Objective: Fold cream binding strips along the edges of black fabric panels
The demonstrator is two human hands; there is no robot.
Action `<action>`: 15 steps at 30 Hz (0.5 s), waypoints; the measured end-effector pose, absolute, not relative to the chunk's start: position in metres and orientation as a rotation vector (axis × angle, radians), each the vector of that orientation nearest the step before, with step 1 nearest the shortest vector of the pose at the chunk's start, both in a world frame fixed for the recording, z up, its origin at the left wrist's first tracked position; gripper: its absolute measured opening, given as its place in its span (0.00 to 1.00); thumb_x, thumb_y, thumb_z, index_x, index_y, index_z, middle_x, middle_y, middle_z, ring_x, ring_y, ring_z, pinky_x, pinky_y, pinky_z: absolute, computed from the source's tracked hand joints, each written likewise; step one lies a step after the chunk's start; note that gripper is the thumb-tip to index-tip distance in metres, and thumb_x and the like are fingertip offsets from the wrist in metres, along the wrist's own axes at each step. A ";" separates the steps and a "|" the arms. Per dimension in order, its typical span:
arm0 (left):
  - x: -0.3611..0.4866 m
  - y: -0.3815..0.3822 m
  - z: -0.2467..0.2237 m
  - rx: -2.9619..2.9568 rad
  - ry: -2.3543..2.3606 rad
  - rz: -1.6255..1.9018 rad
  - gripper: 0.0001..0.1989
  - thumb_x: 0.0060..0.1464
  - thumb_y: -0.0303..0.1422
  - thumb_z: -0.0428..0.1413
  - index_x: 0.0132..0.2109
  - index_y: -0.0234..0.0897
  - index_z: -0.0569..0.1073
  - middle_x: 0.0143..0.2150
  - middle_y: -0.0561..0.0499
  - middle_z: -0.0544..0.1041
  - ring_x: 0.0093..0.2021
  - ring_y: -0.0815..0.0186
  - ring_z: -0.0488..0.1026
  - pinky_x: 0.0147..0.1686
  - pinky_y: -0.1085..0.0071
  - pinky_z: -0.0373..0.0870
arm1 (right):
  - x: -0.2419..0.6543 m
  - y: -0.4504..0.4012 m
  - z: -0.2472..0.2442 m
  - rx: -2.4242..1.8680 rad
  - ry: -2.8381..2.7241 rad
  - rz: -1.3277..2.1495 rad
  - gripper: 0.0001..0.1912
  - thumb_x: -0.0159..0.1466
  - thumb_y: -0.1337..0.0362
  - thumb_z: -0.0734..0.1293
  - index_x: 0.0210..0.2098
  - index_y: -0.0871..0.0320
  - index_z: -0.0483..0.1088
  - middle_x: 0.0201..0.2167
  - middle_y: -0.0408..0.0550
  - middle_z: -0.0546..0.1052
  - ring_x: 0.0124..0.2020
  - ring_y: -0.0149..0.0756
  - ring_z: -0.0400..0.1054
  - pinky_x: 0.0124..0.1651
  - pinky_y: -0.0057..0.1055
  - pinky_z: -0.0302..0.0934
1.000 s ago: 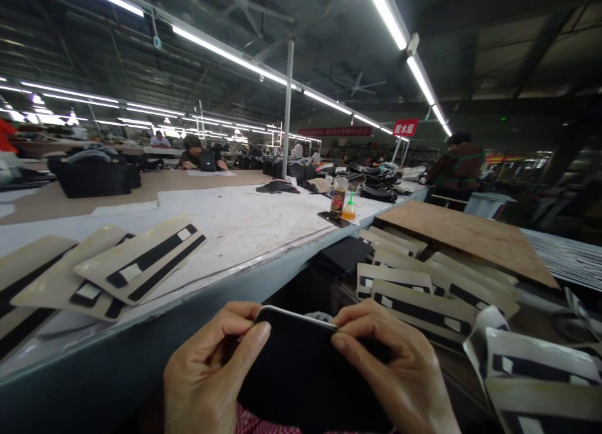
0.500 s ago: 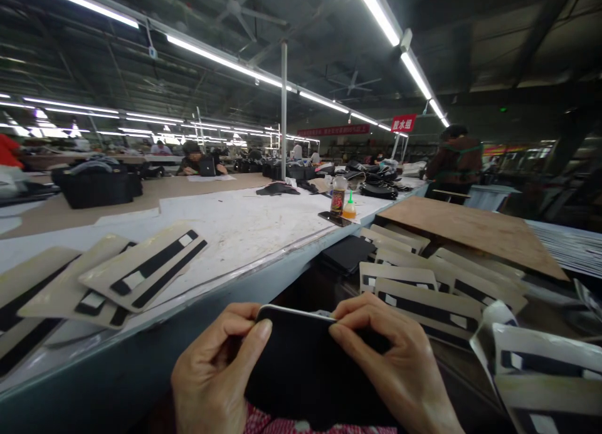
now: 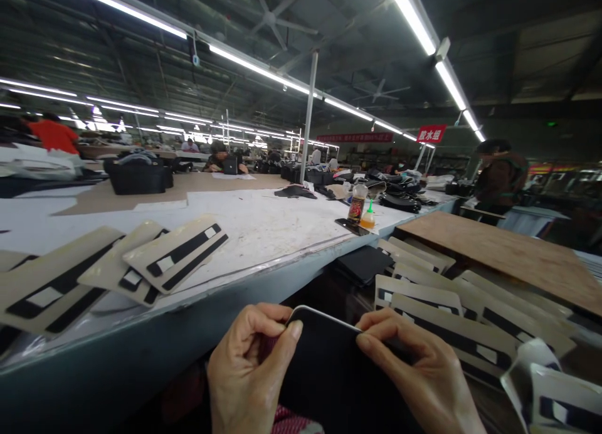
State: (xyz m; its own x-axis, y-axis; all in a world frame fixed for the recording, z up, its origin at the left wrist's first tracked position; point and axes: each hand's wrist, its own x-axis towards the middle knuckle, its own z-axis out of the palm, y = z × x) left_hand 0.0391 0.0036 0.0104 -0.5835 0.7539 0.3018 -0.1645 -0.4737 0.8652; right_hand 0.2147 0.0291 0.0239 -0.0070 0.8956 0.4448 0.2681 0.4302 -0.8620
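Note:
A black flat panel (image 3: 336, 365) with a rounded corner and a pale upper edge is held up in front of my lap. My left hand (image 3: 256, 362) pinches it near the rounded corner, thumb on the dark face and fingers behind. Farther right on the same edge, my right hand (image 3: 414, 362) grips it between thumb and fingers. The panel's lower part fades into shadow, and its far side is hidden from me.
Beige panels with black strips (image 3: 176, 252) lie overlapped on the white-topped table (image 3: 263, 233) at left. More beige panels (image 3: 451, 327) are piled at right beside a brown board (image 3: 508, 252). A bottle (image 3: 356, 205), a glue bottle (image 3: 368, 217) and a phone (image 3: 352, 226) stand or lie near the table edge.
The view has turned left, so the surroundings and both hands appear farther right. Both hands keep their pinch on the black panel's edge, with little change in their grip.

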 end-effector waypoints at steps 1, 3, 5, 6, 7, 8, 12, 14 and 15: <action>0.038 0.003 0.011 0.925 1.133 2.079 0.10 0.48 0.29 0.67 0.26 0.39 0.73 0.33 0.57 0.81 0.31 0.73 0.77 0.33 0.84 0.73 | 0.216 0.029 0.024 -1.069 -1.541 0.697 0.13 0.59 0.59 0.76 0.20 0.54 0.76 0.30 0.44 0.80 0.33 0.38 0.74 0.40 0.30 0.66; 0.035 0.002 0.013 0.934 1.175 2.031 0.05 0.48 0.30 0.68 0.32 0.41 0.79 0.32 0.57 0.81 0.31 0.73 0.77 0.34 0.84 0.72 | 0.218 0.030 0.023 -1.082 -1.549 0.714 0.13 0.59 0.58 0.76 0.20 0.54 0.76 0.31 0.44 0.80 0.33 0.39 0.75 0.41 0.30 0.66; 0.032 0.000 0.014 0.975 1.184 1.945 0.08 0.49 0.32 0.68 0.40 0.45 0.84 0.33 0.58 0.81 0.31 0.73 0.76 0.34 0.83 0.72 | 0.219 0.029 0.023 -1.095 -1.564 0.713 0.13 0.59 0.58 0.76 0.20 0.53 0.76 0.31 0.44 0.81 0.33 0.39 0.75 0.40 0.30 0.66; 0.030 0.000 0.015 1.008 1.158 1.901 0.10 0.50 0.32 0.67 0.42 0.46 0.85 0.33 0.58 0.81 0.31 0.73 0.76 0.33 0.83 0.72 | 0.220 0.029 0.022 -1.094 -1.574 0.697 0.13 0.59 0.58 0.76 0.21 0.53 0.76 0.31 0.44 0.81 0.33 0.39 0.75 0.40 0.30 0.66; 0.028 0.001 0.015 1.044 1.122 1.866 0.10 0.51 0.31 0.67 0.42 0.47 0.86 0.33 0.57 0.81 0.31 0.73 0.75 0.32 0.82 0.71 | 0.220 0.028 0.022 -1.088 -1.585 0.670 0.13 0.60 0.59 0.76 0.21 0.53 0.76 0.31 0.44 0.81 0.33 0.39 0.75 0.41 0.30 0.66; 0.027 0.002 0.015 1.073 1.089 1.840 0.10 0.51 0.31 0.66 0.41 0.47 0.86 0.33 0.57 0.80 0.31 0.72 0.74 0.31 0.81 0.70 | 0.221 0.028 0.022 -1.076 -1.599 0.633 0.12 0.60 0.60 0.75 0.22 0.53 0.76 0.31 0.43 0.81 0.33 0.38 0.75 0.41 0.31 0.66; 0.021 0.007 0.012 1.050 1.029 1.747 0.05 0.52 0.31 0.67 0.38 0.43 0.86 0.31 0.56 0.81 0.32 0.72 0.75 0.34 0.82 0.71 | 0.221 0.023 0.020 -1.008 -1.665 0.456 0.10 0.64 0.63 0.73 0.25 0.52 0.77 0.33 0.42 0.80 0.33 0.37 0.75 0.47 0.33 0.66; 0.020 0.008 0.011 0.985 1.013 1.682 0.05 0.52 0.34 0.68 0.37 0.41 0.84 0.30 0.56 0.81 0.30 0.72 0.75 0.33 0.82 0.71 | 0.221 0.022 0.019 -0.982 -1.693 0.408 0.10 0.65 0.65 0.72 0.26 0.52 0.76 0.33 0.42 0.80 0.34 0.36 0.75 0.49 0.34 0.66; 0.020 0.008 0.011 0.972 1.008 1.666 0.06 0.52 0.35 0.68 0.37 0.40 0.83 0.29 0.56 0.81 0.30 0.72 0.74 0.32 0.83 0.71 | 0.222 0.022 0.019 -0.971 -1.706 0.394 0.10 0.65 0.66 0.72 0.27 0.52 0.76 0.34 0.42 0.80 0.34 0.36 0.75 0.50 0.35 0.66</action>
